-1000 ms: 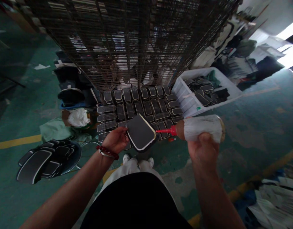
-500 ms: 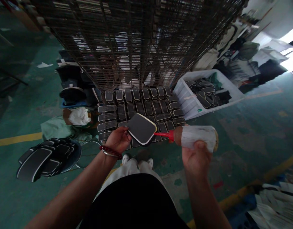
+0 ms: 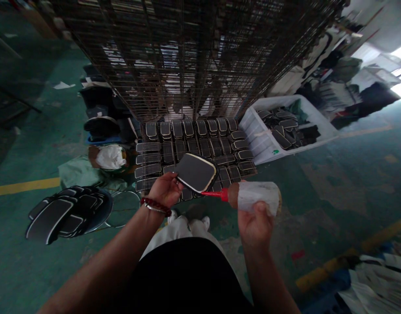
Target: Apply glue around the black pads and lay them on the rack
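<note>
Pinched by its left edge in my left hand [image 3: 166, 188] is a dark, flat, rounded panel [image 3: 196, 173] with a pale line along its border. My right hand [image 3: 256, 220] is wrapped round a squeeze bottle [image 3: 257, 196] with a whitish wrap, a brown shoulder and a long red nozzle. The bottle lies nearly level, and its nozzle tip touches or almost touches the panel's lower edge. Beneath the panel, a wire rack shelf [image 3: 168, 150] bears rows of similar dark pieces with pale borders.
Tall stacked wire racks [image 3: 187, 56] rise behind the shelf. To the right stands a white plastic bin [image 3: 264, 148] holding dark pieces. On the left, a round container [image 3: 107, 209] carries several dark panels, near a wire ring stand [image 3: 124, 224] and a bag-lined tub [image 3: 110, 157].
My right hand has moved left with the bottle, and the nozzle tip has slid from the panel's right corner to its lower edge. The panel has turned slightly in my left hand.
</note>
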Motion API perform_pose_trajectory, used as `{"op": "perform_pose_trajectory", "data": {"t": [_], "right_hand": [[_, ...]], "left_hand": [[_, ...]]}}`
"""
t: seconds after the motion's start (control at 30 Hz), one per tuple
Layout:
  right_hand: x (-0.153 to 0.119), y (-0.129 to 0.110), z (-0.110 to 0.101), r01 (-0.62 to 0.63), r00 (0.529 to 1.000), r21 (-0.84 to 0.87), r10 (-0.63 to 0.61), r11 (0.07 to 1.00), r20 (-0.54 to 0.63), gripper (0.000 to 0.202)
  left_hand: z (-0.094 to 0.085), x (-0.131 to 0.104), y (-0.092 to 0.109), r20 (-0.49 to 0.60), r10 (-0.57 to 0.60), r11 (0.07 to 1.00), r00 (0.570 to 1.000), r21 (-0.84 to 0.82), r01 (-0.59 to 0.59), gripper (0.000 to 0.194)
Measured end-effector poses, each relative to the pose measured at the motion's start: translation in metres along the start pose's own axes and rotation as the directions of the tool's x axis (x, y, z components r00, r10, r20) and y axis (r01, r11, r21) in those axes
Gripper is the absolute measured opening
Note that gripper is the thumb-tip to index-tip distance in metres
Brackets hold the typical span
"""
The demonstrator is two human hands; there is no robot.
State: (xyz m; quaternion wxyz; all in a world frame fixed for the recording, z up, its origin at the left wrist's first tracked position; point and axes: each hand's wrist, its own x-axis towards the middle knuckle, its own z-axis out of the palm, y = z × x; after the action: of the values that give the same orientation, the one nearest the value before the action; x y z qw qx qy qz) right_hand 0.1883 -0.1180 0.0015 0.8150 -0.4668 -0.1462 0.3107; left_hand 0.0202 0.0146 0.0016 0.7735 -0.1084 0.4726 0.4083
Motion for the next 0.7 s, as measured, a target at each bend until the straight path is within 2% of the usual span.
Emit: {"op": "perform_pose_trajectory", "data": {"t": [0.07, 0.1, 0.17, 0.23, 0.27, 0.37, 0.47, 0.57, 0.7], "right_hand": [[-0.004, 0.005, 0.003, -0.134, 0.991, 0.072, 0.135, 0.988, -0.016, 0.042], [-0.004, 0.006, 0.004, -0.24, 0.97, 0.126, 0.244, 0.962, -0.015, 0.039], [-0.001, 0.006, 0.007, -0.45, 0.888, 0.251, 0.46, 0.857, 0.019, 0.033], [0.008, 0.002, 0.006, -0.541, 0.826, 0.358, 0.56, 0.761, 0.056, 0.034], [0.013, -0.002, 0.004, -0.536, 0.824, 0.4, 0.564, 0.744, 0.057, 0.037], [0.026, -0.012, -0.005, -0.447, 0.861, 0.484, 0.509, 0.752, 0.006, 0.048], [0.024, -0.013, -0.014, -0.419, 0.871, 0.489, 0.491, 0.765, -0.021, 0.048], [0.005, 0.0, -0.014, -0.503, 0.826, 0.46, 0.564, 0.732, 0.005, 0.045], [-0.022, 0.024, 0.001, -0.63, 0.76, 0.398, 0.635, 0.668, 0.137, 0.038]], "left_hand": [[-0.001, 0.003, 0.0, -0.002, 0.005, 1.0, 1.0, -0.02, -0.005, 0.032], [-0.002, 0.005, 0.0, -0.009, 0.015, 0.999, 1.0, -0.03, -0.016, 0.031], [-0.005, 0.009, 0.0, -0.027, 0.047, 0.997, 0.999, -0.053, -0.048, 0.03], [-0.009, 0.014, 0.0, -0.044, 0.067, 0.995, 0.997, -0.067, -0.07, 0.03], [-0.01, 0.016, 0.0, -0.047, 0.069, 0.995, 0.997, -0.068, -0.072, 0.029], [-0.015, 0.022, -0.004, -0.036, 0.043, 0.996, 0.998, -0.071, -0.046, 0.027], [-0.015, 0.026, -0.015, -0.022, 0.009, 0.995, 1.0, -0.097, -0.011, 0.024], [-0.012, 0.027, -0.032, 0.014, -0.032, 0.995, 0.999, -0.092, 0.033, 0.024], [-0.007, 0.022, -0.057, 0.086, -0.157, 0.987, 0.984, -0.013, 0.158, 0.022]]}}
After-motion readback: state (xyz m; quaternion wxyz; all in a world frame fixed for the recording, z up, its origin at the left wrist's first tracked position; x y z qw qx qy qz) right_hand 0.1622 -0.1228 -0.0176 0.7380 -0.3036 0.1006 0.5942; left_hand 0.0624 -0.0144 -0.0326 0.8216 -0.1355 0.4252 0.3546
